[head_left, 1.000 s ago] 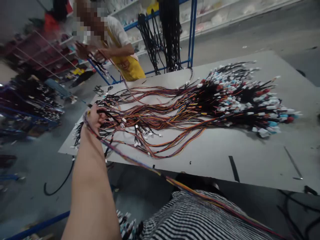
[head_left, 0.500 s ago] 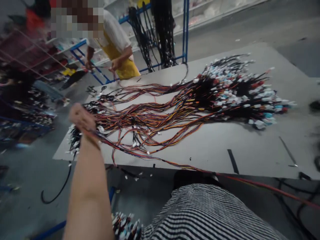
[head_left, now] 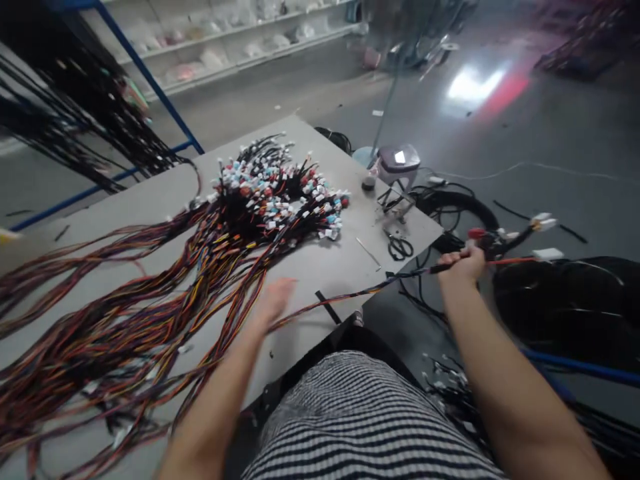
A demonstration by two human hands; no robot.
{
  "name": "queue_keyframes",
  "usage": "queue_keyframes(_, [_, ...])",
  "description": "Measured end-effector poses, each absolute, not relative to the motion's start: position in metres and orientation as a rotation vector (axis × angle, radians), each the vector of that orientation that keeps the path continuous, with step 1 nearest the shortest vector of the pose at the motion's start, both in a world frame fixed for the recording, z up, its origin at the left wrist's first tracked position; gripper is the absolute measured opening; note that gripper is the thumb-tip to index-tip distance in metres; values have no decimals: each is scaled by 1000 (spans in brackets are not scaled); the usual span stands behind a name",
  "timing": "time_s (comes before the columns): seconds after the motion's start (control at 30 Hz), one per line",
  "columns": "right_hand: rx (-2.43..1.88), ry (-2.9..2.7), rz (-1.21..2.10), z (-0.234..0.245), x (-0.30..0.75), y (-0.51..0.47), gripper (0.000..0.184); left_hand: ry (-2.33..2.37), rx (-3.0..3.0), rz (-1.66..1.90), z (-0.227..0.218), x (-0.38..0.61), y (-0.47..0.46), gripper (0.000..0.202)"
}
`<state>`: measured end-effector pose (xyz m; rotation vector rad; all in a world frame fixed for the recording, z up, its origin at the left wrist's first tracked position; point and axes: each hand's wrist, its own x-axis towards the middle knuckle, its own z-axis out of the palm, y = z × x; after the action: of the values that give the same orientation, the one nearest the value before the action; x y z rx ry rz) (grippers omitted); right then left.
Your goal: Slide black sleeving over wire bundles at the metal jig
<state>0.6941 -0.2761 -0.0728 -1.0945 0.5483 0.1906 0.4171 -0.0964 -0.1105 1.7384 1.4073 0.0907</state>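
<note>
right hand (head_left: 463, 265) grips coloured wire strand (head_left: 400, 275)

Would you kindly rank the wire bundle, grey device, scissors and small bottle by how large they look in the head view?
1. Wire bundle
2. Grey device
3. Scissors and small bottle: unsure, as the bottle sits farther away.

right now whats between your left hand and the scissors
The head view shows a thin metal rod on the grey tabletop, nearer the scissors than the left hand.
</note>
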Motion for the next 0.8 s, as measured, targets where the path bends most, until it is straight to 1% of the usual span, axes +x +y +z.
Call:
queue_keyframes(0.07, [-1096, 533, 215, -82, 712, -255, 35, 1056, 1797, 22, -131, 473, -117, 18])
queue_keyframes(0.1, [-1105, 537, 218, -86, 725, -246, 34, 865, 1808, -37, -143, 500, -125, 14])
queue_keyframes(0.13, [-1119, 548, 214, -90, 740, -239, 33, 704, 1802, -103, -155, 525, -130, 16])
queue_keyframes(0.2, [-1153, 544, 196, -98, 776, -226, 31, 521, 1751, -184, -177, 570, -128, 27])
queue_keyframes(0.27, [-1193, 485, 192, -109, 815, -213, 28, 526, 1691, -149, -193, 609, -110, 32])
queue_keyframes(0.37, [-1256, 297, 136, -125, 875, -184, 29, 639, 1596, -35, -208, 666, -66, 32])
queue_keyframes(0.5, [-1346, 79, 30, -137, 947, -138, 36, 777, 1388, 66, -225, 740, -27, 21])
queue_keyframes(0.57, [-1388, 29, 32, -140, 975, -121, 37, 779, 1323, 142, -235, 768, -24, 20])
queue_keyframes(0.67, [-1438, -15, 37, -146, 1002, -108, 37, 847, 1317, 260, -249, 790, -31, 17])
queue_keyframes(0.8, [-1470, -62, 19, -159, 1011, -105, 36, 944, 1225, 263, -259, 794, -37, 26])
